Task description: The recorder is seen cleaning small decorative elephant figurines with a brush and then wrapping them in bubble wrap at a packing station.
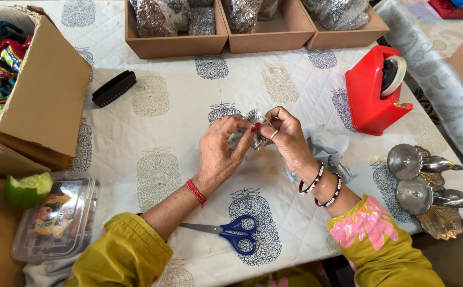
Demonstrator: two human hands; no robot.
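My left hand (222,151) and my right hand (285,138) meet over the middle of the table, both pinching a small clear crinkled packet (253,121) with dark contents. The fingers cover most of it. A red thread is tied round my left wrist, and two dark bangles sit on my right wrist. A grey cloth (329,151) lies just right of my right hand. Blue-handled scissors (231,234) lie shut near the table's front edge, under my left forearm.
Three brown trays (175,45) of clear packets line the far edge. A red tape dispenser (375,90) stands at the right, silver bird-shaped pieces (422,186) below it. A black brush (113,89), a cardboard box (45,101) of colourful packets, a clear lidded box (56,218) and a cut lime (28,188) are at the left.
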